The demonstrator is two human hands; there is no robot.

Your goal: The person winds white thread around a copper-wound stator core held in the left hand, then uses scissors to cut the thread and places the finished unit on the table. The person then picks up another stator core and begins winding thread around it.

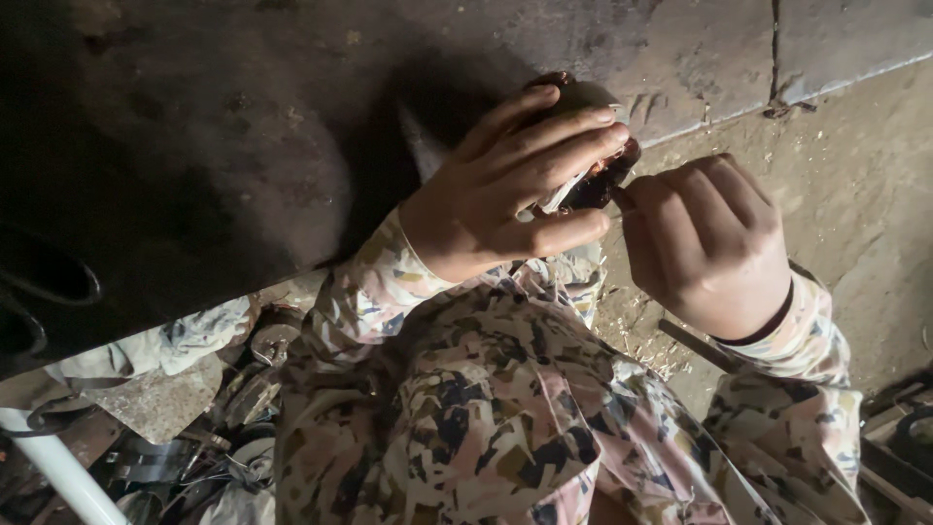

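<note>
My left hand (510, 185) wraps its fingers around a small dark round object (593, 180) with a reddish-brown edge and a pale strip on it, held up near the top middle. My right hand (709, 243) is curled close beside it on the right, thumb and fingertips touching the object's right side. What the right fingers pinch is hidden. Both arms wear patterned pink, tan and dark sleeves (486, 408) that fill the lower middle of the view.
A dark metal slab (175, 146) covers the upper left. Dusty concrete floor (855, 165) with wood shavings lies on the right, crossed by a seam. Scrap metal, discs and rags (194, 389) pile up at lower left, beside a white pipe (58, 472).
</note>
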